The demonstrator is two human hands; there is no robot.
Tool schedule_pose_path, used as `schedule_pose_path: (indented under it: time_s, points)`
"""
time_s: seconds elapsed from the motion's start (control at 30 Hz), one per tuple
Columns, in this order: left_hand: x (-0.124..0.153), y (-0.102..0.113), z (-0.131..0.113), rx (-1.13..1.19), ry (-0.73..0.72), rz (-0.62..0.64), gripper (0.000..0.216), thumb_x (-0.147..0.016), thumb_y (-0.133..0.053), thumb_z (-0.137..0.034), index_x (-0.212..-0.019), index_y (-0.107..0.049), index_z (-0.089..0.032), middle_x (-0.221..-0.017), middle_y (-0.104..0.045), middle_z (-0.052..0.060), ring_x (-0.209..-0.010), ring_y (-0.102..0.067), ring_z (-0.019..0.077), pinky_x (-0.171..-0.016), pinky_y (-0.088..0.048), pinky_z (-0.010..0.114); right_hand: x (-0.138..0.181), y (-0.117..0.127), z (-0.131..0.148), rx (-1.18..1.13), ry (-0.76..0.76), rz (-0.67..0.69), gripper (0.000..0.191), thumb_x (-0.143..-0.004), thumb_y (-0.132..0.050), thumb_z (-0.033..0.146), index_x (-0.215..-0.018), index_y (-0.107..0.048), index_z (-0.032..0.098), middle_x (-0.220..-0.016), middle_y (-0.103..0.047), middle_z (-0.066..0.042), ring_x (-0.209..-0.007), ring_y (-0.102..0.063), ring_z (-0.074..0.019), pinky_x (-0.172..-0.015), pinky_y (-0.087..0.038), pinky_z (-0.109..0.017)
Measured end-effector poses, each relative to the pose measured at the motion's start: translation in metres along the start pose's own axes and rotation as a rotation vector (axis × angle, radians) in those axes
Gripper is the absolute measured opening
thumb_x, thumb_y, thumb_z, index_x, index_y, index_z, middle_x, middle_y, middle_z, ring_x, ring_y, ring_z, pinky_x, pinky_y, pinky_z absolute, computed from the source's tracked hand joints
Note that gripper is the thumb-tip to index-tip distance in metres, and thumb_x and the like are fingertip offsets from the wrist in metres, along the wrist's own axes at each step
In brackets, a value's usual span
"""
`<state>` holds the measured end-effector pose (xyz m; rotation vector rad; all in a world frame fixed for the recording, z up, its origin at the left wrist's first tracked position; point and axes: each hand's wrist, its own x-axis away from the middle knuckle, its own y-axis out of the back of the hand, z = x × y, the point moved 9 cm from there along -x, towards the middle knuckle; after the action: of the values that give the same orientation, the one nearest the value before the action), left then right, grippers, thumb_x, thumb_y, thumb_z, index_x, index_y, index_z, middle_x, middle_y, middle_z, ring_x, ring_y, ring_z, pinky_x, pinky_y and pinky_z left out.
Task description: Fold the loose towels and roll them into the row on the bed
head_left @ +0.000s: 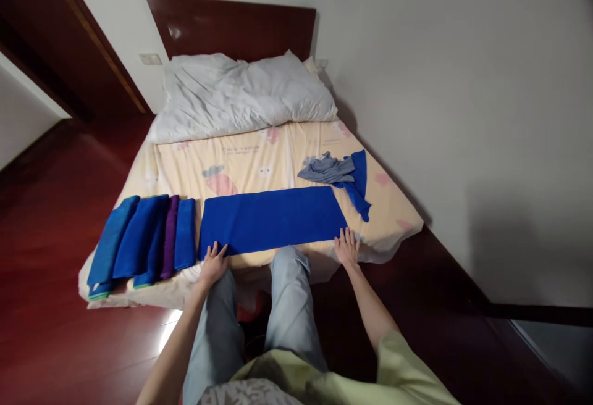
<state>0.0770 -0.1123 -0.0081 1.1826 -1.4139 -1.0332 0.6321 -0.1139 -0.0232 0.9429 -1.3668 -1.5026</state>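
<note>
A long blue towel (271,218) lies flat across the near edge of the bed (259,158), folded into a strip. My left hand (213,265) rests at its near left corner with fingers spread on the cloth. At the near right corner, my right hand (346,247) lies flat with fingers apart. Neither hand lifts anything. Left of the strip sits a row of folded towels (143,238), blue ones with a purple one among them.
A loose pile of grey and blue cloths (340,173) lies at the bed's right side. A white pillow (241,93) sits by the dark wooden headboard (231,25). White wall runs along the right; dark red floor (50,220) surrounds the bed.
</note>
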Motion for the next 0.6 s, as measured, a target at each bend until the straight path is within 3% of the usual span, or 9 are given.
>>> schedule_pose_path:
  time_s: [0.17,0.27,0.37,0.47,0.6]
  points:
    - [0.03,0.013,-0.008,-0.031,0.076,0.041,0.051,-0.1,-0.038,-0.037,-0.145,-0.058,-0.02,-0.156,-0.047,0.016,-0.143,-0.045,0.0356,-0.113,-0.041,0.048,0.021,0.0,0.014,0.004,0.046,0.148,0.062,-0.104,-0.02,0.036,-0.162,-0.028,0.015,-0.171,-0.015,-0.009,-0.159,-0.009,-0.0231,-0.127,-0.009,-0.051]
    - [0.035,0.025,-0.011,-0.03,0.125,0.05,0.052,-0.099,-0.037,-0.035,-0.143,-0.058,-0.017,-0.154,-0.048,0.017,-0.139,-0.048,0.0359,-0.107,-0.045,0.046,0.018,0.004,0.015,-0.015,-0.009,0.296,0.063,-0.103,-0.028,0.035,-0.162,-0.028,0.014,-0.17,-0.016,-0.012,-0.159,-0.011,-0.0263,-0.126,-0.013,-0.055]
    - [0.045,0.031,-0.016,-0.028,0.171,0.032,0.052,-0.098,-0.035,-0.036,-0.138,-0.061,-0.016,-0.148,-0.053,0.019,-0.129,-0.055,0.036,-0.098,-0.049,0.045,0.012,0.018,0.024,-0.085,-0.062,0.359,0.063,-0.099,-0.04,0.034,-0.158,-0.037,0.011,-0.168,-0.022,-0.018,-0.157,-0.018,-0.0319,-0.124,-0.016,-0.057]
    - [0.063,0.035,-0.022,-0.049,0.165,-0.067,0.05,-0.098,-0.036,-0.038,-0.131,-0.065,-0.014,-0.149,-0.051,0.019,-0.128,-0.053,0.036,-0.104,-0.044,0.048,0.017,0.035,0.052,-0.331,-0.059,0.265,0.06,-0.095,-0.05,0.034,-0.15,-0.05,0.01,-0.161,-0.037,-0.022,-0.151,-0.033,-0.0316,-0.123,-0.025,-0.048]
    - [0.084,0.038,-0.029,-0.056,0.116,-0.196,0.053,-0.099,-0.037,-0.039,-0.14,-0.058,-0.012,-0.152,-0.049,0.019,-0.136,-0.045,0.0373,-0.112,-0.034,0.051,0.05,0.04,0.101,-0.864,-0.11,0.083,0.053,-0.091,-0.054,0.033,-0.139,-0.058,0.012,-0.147,-0.056,-0.02,-0.134,-0.057,-0.0269,-0.114,-0.042,-0.04]
